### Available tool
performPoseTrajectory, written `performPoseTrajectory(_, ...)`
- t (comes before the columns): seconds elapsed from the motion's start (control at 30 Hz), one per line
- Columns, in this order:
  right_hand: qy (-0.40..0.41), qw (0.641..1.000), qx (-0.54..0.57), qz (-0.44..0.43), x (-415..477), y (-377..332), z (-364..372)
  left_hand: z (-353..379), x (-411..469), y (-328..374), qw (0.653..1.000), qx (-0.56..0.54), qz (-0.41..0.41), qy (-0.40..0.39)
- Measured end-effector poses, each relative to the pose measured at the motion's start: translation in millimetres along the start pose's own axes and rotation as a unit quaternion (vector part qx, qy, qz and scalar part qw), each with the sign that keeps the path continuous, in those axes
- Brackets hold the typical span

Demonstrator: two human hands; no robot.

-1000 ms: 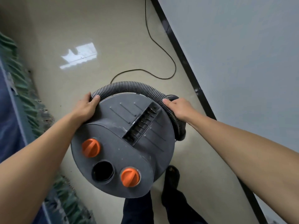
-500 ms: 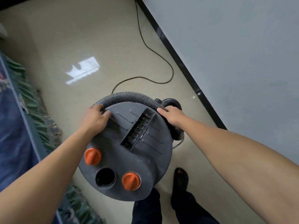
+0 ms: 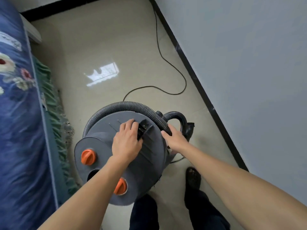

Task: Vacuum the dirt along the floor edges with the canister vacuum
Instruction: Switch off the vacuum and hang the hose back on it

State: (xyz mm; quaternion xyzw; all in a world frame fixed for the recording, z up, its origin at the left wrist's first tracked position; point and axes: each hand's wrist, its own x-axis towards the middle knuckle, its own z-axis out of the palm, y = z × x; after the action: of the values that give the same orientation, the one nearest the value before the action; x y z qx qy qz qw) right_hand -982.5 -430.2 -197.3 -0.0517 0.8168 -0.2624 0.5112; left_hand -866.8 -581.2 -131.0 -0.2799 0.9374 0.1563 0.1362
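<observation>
The gray vacuum (image 3: 149, 163) stands on the floor (image 3: 99, 47), right in front of the person. It sits between a bed (image 3: 16, 130) on the left and a wall (image 3: 249, 63) on the right.

The left hand (image 3: 127, 141) is on top of the vacuum. Its fingers curl into the dark handle (image 3: 144, 127) in the middle of the lid and grip it. The right hand (image 3: 176, 140) is at the right edge of the vacuum. Its fingers wrap around the hose (image 3: 126, 105) there and hold it.

The hose bends around the far side of the lid, from left to right. Two orange knobs (image 3: 88, 156) sit on the near part of the lid, and the left arm hides part of one.

A thin black cord (image 3: 171, 63) lies in a loose curve on the floor past the vacuum, near the wall. A black strip (image 3: 199, 85) runs along the foot of the wall. A dark shoe (image 3: 192, 178) stands just to the right of the vacuum.
</observation>
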Motion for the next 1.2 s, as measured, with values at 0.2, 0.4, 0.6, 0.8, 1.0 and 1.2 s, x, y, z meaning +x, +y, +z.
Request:
performPoseTrajectory(0.2, -0.063, 0.997, -0.043, -0.001, -9.2, 16.8, 1.4, 10.3, -25.2, -3.5, 0.999, 0.043, -0.007, 0.0)
performPoseTrajectory(0.4, -0.097, 0.994, -0.052, 0.0, -25.6, 38.5, 26.2, 15.0, -66.2, -3.7, 0.993, 0.048, -0.103, 0.009)
performPoseTrajectory(0.6, -0.131, 0.989, -0.069, -0.018, -31.3, 45.7, 45.8, 22.0, -95.8, -8.8, 0.983, 0.045, -0.175, -0.022)
performPoseTrajectory(0.8, -0.191, 0.97, -0.134, -0.063, -42.6, 51.7, 76.4, 31.8, -147.7, -20.8, 0.964, 0.032, -0.262, -0.032)
performPoseTrajectory(1.0, -0.23, 0.96, -0.134, -0.082, -52.4, 49.8, 104.0, 44.6, -188.6, -39.2, 0.949, 0.007, -0.314, -0.027)
performPoseTrajectory(1.2, -0.132, 0.988, -0.08, 0.003, -73.1, 56.0, 46.7, 41.5, -195.7, -44.2, 0.953, -0.031, -0.296, -0.056)
